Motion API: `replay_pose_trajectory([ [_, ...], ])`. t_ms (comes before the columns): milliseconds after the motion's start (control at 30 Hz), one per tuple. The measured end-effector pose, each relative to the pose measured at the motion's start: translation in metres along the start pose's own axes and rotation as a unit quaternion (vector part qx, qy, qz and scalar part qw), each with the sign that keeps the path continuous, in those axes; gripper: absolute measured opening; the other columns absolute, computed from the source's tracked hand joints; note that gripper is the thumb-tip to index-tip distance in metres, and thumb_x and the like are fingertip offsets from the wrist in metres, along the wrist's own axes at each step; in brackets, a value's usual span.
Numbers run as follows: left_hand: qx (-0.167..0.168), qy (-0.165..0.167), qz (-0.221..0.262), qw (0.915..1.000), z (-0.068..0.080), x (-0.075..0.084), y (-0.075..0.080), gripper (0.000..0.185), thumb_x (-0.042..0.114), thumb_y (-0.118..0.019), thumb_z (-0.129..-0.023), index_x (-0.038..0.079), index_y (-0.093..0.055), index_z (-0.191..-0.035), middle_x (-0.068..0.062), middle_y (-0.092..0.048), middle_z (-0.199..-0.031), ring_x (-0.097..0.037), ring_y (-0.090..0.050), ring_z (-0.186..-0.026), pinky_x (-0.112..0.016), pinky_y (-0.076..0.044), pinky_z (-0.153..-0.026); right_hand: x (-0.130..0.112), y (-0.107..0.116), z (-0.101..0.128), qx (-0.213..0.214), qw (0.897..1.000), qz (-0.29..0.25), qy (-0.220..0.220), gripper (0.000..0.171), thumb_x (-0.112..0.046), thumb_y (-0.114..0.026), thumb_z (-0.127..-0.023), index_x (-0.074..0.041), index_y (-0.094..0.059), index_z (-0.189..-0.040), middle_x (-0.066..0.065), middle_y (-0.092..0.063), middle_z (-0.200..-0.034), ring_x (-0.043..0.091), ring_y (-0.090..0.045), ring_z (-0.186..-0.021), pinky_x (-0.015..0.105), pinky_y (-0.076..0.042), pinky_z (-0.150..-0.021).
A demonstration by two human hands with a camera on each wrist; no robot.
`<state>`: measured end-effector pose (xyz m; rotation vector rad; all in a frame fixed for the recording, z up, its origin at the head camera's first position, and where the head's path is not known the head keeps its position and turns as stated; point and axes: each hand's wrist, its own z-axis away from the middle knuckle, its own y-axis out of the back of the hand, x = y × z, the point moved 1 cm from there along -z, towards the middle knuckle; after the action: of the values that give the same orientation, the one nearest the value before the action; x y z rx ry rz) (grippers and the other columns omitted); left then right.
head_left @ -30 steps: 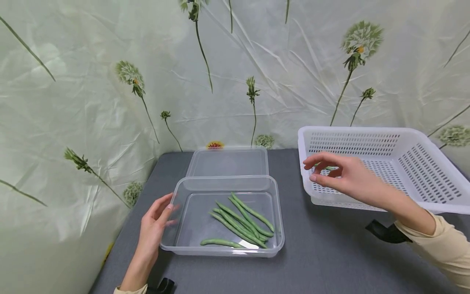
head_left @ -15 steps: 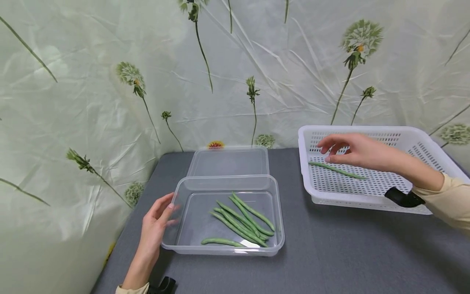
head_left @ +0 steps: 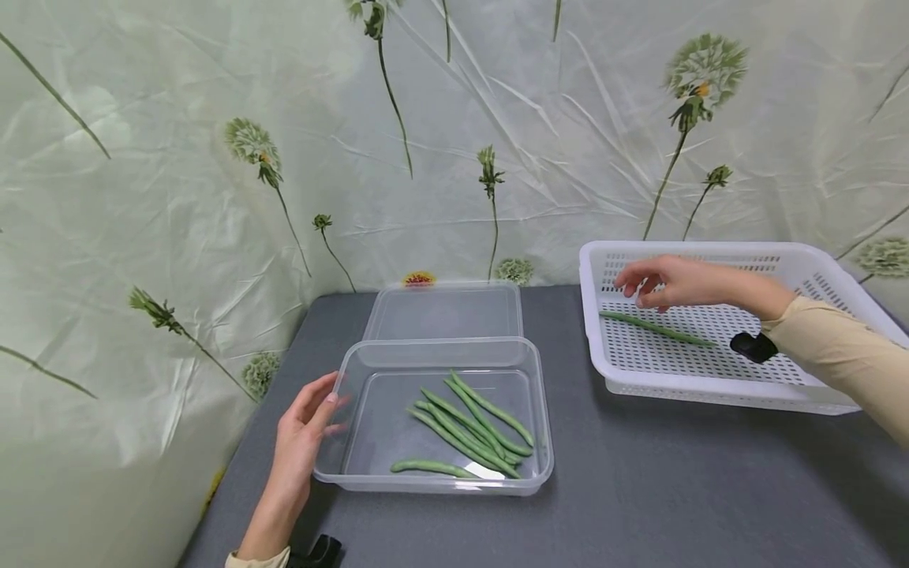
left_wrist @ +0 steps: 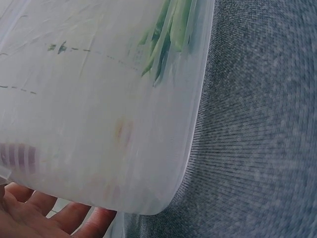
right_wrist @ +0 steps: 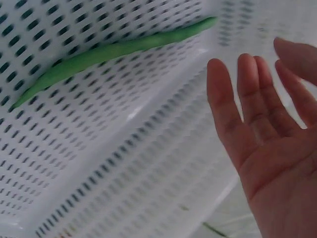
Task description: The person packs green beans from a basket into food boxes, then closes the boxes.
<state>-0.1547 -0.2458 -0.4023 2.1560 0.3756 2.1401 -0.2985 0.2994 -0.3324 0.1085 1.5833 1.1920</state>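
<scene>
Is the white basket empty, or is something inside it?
Not empty: one green bean lies on the basket floor, under the open right hand.

Basket [head_left: 817,272]: white, perforated slot pattern. Single bean [head_left: 656,328] inside: green. Container [head_left: 341,461]: clear plastic, beans [head_left: 472,422] green. Lid [head_left: 443,312]: clear. Worktop [head_left: 639,489]: dark grey. Backdrop [head_left: 177,158]: pale green, dandelion print. Sleeve [head_left: 838,355]: beige.
</scene>
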Motion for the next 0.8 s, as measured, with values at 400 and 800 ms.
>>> replay_pose_trajectory([
  [400, 0.000, -0.001, -0.013, 0.9999, -0.001, -0.002, 0.000, 0.042, 0.026, -0.050, -0.105, 0.009, -0.047, -0.143, -0.012, -0.051, -0.143, -0.012, -0.062, -0.113, -0.032, -0.054, -0.080, 0.050, -0.009, -0.011, -0.059, 0.995, -0.052, -0.068, 0.044, 0.004, -0.066, -0.088, 0.005, -0.053, -0.130, 0.017, -0.057, -0.111, 0.024, -0.060, -0.090, 0.035, -0.053, -0.063],
  [800, 0.007, -0.005, -0.012, 0.9999, 0.000, -0.001, -0.001, 0.039, 0.022, -0.051, -0.105, 0.010, -0.049, -0.141, -0.010, -0.053, -0.141, -0.010, -0.062, -0.111, -0.031, -0.054, -0.080, 0.064, -0.021, -0.015, -0.046, 0.999, -0.009, -0.019, 0.042, 0.008, -0.072, -0.079, 0.004, -0.061, -0.119, 0.008, -0.054, -0.093, 0.016, -0.054, -0.075, 0.027, -0.047, -0.064],
])
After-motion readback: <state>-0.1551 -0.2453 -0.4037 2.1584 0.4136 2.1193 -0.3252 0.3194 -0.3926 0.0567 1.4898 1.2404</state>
